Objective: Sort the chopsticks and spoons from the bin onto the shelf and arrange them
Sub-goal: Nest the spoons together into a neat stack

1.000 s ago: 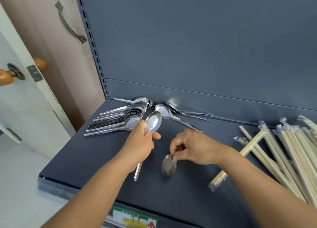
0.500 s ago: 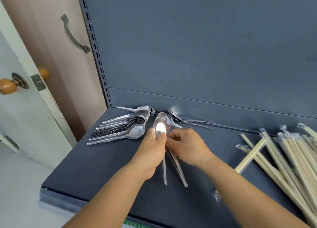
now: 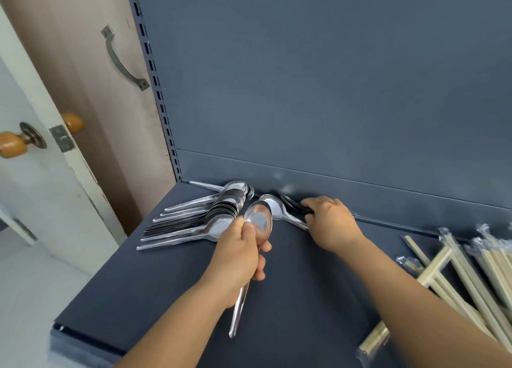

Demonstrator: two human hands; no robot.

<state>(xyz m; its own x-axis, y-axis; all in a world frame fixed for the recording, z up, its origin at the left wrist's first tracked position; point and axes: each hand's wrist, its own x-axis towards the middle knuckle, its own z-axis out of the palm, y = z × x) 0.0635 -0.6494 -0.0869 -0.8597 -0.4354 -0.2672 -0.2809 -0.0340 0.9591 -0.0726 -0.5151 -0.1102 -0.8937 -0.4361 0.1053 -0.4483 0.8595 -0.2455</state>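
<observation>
Right hand (image 3: 331, 223) now reaching loose spoons (image 3: 279, 210) at back, grip unclear; left hand (image 3: 239, 252) still gripping spoons (image 3: 259, 223).

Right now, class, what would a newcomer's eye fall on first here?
Probably the left hand at the centre, gripping spoons bowl up over the shelf. Next, the right hand reaching to loose spoons by the back wall. A spoon stack lies left, wrapped chopsticks right.
</observation>
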